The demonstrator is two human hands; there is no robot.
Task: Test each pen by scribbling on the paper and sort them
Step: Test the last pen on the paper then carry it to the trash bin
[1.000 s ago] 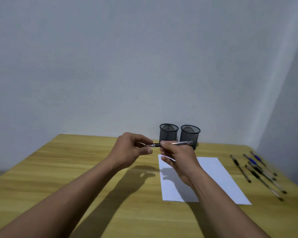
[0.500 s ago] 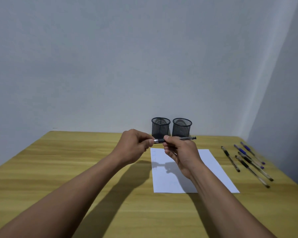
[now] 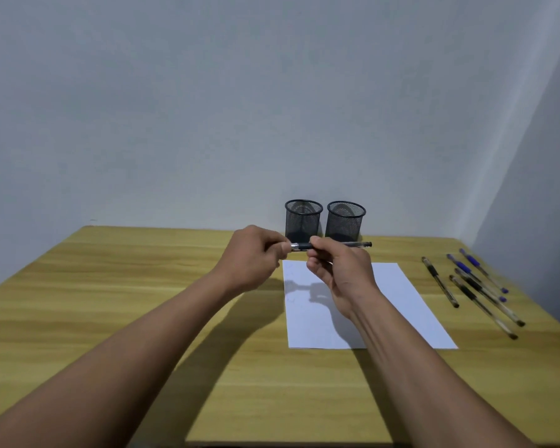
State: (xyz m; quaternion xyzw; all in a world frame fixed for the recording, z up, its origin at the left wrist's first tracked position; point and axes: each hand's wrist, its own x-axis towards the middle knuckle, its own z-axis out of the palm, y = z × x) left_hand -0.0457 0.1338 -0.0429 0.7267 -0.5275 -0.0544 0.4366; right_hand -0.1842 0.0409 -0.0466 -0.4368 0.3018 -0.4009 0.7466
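A pen is held level in the air over the far left corner of the paper. The right hand curls round its barrel, while the left hand pinches the silver tip end. This looks like uncapping or recapping, though which one cannot be told. If uncapping, the next move calls for bringing the tip down onto the paper. If recapping, it calls for choosing one of the two mesh cups at the table's far edge. Five loose pens lie untested near the right edge.
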